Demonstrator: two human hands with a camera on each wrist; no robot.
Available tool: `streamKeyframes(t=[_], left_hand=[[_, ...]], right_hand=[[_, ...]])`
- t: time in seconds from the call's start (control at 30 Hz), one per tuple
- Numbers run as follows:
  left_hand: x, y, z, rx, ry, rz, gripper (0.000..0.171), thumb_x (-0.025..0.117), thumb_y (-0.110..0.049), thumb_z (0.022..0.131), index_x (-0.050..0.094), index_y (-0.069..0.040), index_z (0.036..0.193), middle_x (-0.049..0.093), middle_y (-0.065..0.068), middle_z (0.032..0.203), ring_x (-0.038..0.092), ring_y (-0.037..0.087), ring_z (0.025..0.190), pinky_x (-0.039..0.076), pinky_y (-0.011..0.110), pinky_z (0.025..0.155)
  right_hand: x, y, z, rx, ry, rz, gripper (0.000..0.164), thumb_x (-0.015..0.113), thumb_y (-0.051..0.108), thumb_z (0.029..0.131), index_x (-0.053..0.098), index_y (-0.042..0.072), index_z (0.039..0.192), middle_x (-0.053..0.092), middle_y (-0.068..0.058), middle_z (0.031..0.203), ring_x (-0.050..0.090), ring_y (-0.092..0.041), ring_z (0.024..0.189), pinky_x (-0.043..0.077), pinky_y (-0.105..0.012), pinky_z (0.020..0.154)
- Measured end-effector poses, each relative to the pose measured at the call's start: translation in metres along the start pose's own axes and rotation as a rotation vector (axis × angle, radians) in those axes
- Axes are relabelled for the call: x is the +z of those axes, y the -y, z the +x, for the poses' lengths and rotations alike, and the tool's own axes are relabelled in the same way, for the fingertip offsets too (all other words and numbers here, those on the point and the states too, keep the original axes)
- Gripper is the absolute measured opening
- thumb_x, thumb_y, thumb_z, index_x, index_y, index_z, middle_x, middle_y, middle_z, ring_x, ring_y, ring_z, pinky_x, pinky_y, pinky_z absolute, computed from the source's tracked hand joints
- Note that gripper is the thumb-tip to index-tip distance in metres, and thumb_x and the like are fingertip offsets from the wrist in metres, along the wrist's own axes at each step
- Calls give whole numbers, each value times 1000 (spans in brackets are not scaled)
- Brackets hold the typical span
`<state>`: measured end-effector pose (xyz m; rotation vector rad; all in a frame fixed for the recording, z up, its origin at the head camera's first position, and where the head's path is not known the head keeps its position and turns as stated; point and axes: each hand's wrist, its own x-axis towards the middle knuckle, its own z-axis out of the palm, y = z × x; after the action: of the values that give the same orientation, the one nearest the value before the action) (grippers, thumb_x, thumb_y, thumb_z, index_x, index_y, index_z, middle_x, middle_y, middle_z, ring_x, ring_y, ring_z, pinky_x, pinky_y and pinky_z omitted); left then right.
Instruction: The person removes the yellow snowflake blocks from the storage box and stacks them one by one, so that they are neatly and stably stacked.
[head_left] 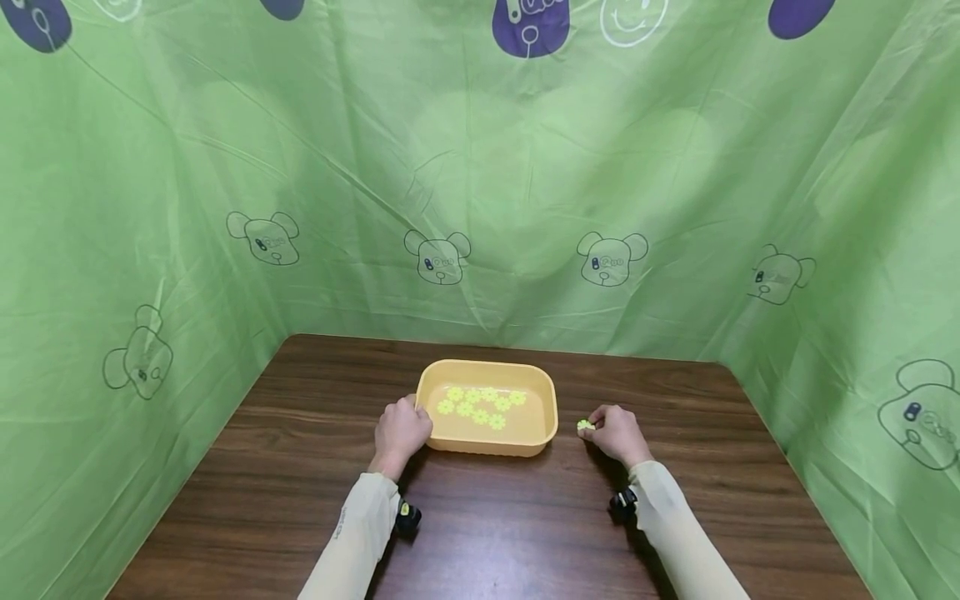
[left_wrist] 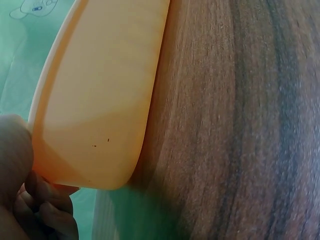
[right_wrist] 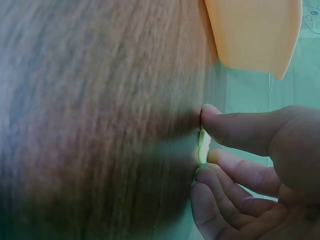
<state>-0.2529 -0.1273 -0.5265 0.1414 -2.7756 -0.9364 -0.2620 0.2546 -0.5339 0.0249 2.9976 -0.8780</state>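
Note:
A shallow yellow-orange plastic basin (head_left: 487, 447) sits on the table, with several yellow-green flower-shaped pieces (head_left: 481, 416) lying flat on its floor. My left hand (head_left: 403, 429) grips the basin's left end, thumb at the rim and fingers curled below it in the left wrist view. To the right of the basin, my right hand (head_left: 618, 433) pinches one small yellow-green flower piece (head_left: 585, 425) at the tabletop. In the right wrist view this flower piece (right_wrist: 203, 146) shows edge-on between thumb and fingertips, with the basin (right_wrist: 255, 35) apart from the hand.
The dark wood-grain table (head_left: 510, 533) lies under everything. Green curtains (head_left: 517, 175) with printed bear heads rise behind it and at both sides. A small black camera (head_left: 407, 518) sits on the left wrist, another black camera (head_left: 622, 505) on the right.

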Motion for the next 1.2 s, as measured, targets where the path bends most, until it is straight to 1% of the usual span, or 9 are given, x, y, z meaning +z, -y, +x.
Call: streamKeyframes(t=[0.23, 0.33, 0.47, 0.6, 0.73, 0.83, 0.97, 1.1, 1.2], left_hand=[[1, 1, 0, -8, -1, -10, 19, 53, -16, 92, 68, -5, 88, 71, 21, 85, 68, 40, 78, 49, 52, 60], [2, 0, 1, -8, 3, -14, 19, 52, -16, 92, 67, -6, 85, 70, 20, 83, 68, 39, 76, 49, 51, 60], [3, -1, 1, -7, 1, -10, 19, 51, -16, 91, 65, -7, 81, 69, 19, 81, 67, 39, 74, 48, 51, 59], [3, 0, 0, -10, 1, -8, 19, 51, -16, 91, 66, -6, 82, 69, 19, 80, 67, 39, 74, 48, 50, 58], [1, 0, 0, -21, 2, -21, 19, 52, -16, 92, 68, -7, 86, 69, 18, 81, 67, 36, 73, 47, 48, 56], [0, 1, 0, -21, 0, -26, 19, 53, -16, 92, 68, -7, 87, 70, 18, 82, 67, 36, 73, 47, 48, 56], [1, 1, 0, -13, 1, -17, 18, 53, -16, 92, 67, -6, 85, 70, 19, 81, 68, 38, 73, 48, 49, 57], [2, 1, 1, -10, 3, -8, 19, 52, -16, 92, 66, -7, 82, 69, 19, 80, 67, 38, 73, 48, 50, 57], [2, 1, 1, -13, -4, -9, 19, 53, -16, 91, 67, -7, 83, 70, 19, 81, 67, 38, 73, 48, 50, 57]], right_hand=[[1, 0, 1, -4, 3, -25, 29, 82, 24, 82, 71, 0, 95, 70, -8, 88, 64, -24, 82, 53, -46, 78], [0, 0, 0, -6, -3, -25, 33, 81, 27, 84, 70, 0, 99, 69, -9, 88, 63, -24, 81, 52, -45, 77], [-1, 4, 0, -46, -90, -6, 39, 76, 31, 88, 68, -2, 108, 67, -11, 88, 63, -27, 83, 52, -47, 78], [-5, 21, 6, -108, -208, 56, 40, 74, 31, 90, 67, -1, 112, 69, -14, 92, 65, -31, 87, 52, -50, 81], [-10, 52, 15, -177, -233, 93, 37, 74, 31, 91, 68, 2, 112, 70, -13, 95, 66, -29, 90, 52, -48, 82], [-9, 79, 21, -232, -189, 79, 36, 75, 30, 90, 69, 2, 112, 70, -15, 98, 65, -29, 91, 52, -47, 82], [2, 111, 25, -286, -107, 22, 38, 78, 28, 88, 69, 1, 112, 69, -16, 98, 65, -28, 88, 54, -45, 79], [22, 131, 26, -334, -21, -45, 36, 82, 25, 83, 70, -2, 104, 71, -15, 94, 63, -25, 79, 54, -42, 76], [38, 138, 25, -323, 61, -74, 33, 84, 23, 80, 70, -2, 97, 71, -12, 90, 61, -20, 73, 53, -38, 75]])
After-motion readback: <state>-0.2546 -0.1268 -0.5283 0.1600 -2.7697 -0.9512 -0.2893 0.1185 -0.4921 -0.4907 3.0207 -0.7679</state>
